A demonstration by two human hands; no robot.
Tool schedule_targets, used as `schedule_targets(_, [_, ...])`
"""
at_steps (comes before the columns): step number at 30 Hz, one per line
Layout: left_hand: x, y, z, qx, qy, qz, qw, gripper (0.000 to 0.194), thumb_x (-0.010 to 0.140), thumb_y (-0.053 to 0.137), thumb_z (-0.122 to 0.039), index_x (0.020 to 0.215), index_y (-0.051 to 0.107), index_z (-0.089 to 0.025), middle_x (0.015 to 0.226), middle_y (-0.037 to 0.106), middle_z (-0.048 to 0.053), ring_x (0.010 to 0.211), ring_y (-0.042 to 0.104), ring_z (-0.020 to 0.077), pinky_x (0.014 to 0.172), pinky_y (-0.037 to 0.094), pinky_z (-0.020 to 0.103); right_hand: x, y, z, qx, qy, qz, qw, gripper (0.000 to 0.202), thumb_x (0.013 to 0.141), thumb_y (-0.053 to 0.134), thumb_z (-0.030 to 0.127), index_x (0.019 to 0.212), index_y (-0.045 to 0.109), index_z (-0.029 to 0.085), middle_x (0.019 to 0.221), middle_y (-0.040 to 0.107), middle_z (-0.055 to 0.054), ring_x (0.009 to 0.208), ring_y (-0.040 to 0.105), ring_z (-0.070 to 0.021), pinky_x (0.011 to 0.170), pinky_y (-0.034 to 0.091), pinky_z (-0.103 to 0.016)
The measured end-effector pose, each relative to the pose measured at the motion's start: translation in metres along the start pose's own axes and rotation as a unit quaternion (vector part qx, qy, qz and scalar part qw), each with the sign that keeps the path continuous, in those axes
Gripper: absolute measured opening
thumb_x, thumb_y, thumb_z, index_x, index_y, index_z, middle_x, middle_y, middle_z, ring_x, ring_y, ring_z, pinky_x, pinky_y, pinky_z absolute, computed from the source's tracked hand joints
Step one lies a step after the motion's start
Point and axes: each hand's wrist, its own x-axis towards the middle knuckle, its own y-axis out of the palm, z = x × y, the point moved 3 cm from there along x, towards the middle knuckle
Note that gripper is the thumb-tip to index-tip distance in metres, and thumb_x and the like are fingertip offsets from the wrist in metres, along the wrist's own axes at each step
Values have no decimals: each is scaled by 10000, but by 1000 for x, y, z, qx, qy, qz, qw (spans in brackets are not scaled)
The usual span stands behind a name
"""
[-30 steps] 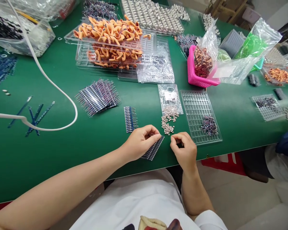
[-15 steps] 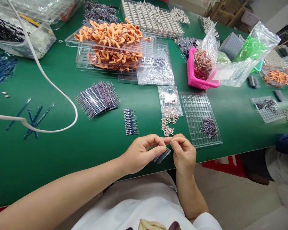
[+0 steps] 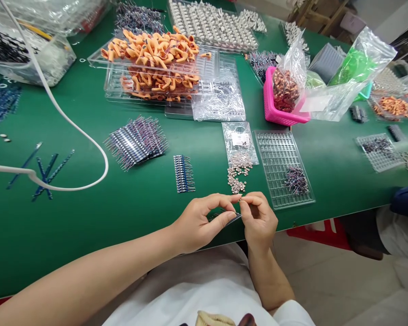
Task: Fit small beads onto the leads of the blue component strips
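Near the table's front edge, my left hand [image 3: 204,219] pinches a dark strip of small parts [image 3: 236,217] between thumb and fingers, its index finger stretched toward the other hand. My right hand [image 3: 260,217] is closed in a pinch on a tiny piece [image 3: 240,199], too small to make out, at that fingertip. Just beyond the hands lie small round pale parts [image 3: 237,184], spilling from a clear labelled bag [image 3: 236,131]. Left of them rests a blue strip of components with wire leads [image 3: 183,174]. A clear ribbed tray [image 3: 275,158] holds a cluster of wired parts [image 3: 296,181].
A white cable [image 3: 71,123] loops over the left side. Stacked trays of orange pieces [image 3: 156,50] stand behind a pile of wired strips [image 3: 138,141]. Farther right is a pink basket [image 3: 270,106] with bagged parts. A person's dark sleeve [image 3: 406,203] shows at the right edge.
The strip in my left hand has tilted and now shows nearly edge-on. Both hands remain close together, with the right fingertips shifted slightly left. The whole view has moved slightly.
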Motion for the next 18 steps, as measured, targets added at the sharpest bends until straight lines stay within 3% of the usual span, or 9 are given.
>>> schedule_targets(9, [-2, 1, -1, -38, -14, 9, 999, 114, 951, 615, -271, 900, 654, -177, 1298, 724, 165, 1179, 695, 273, 1031, 523, 415, -3, 1, 3, 3, -13, -17, 1000, 38, 914, 652, 218, 895, 673, 243, 839, 652, -6, 781, 614, -162, 680, 500, -291])
schedule_targets(18, [-1, 1, -3, 23, 51, -2, 998, 76, 953, 602, -203, 897, 652, -187, 1303, 717, 157, 1159, 665, 236, 1005, 524, 396, -1, 2, 2, 47, 43, 12, 998, 91, 923, 650, 255, 840, 674, 224, 770, 632, 11, 653, 573, -128, 588, 468, -253])
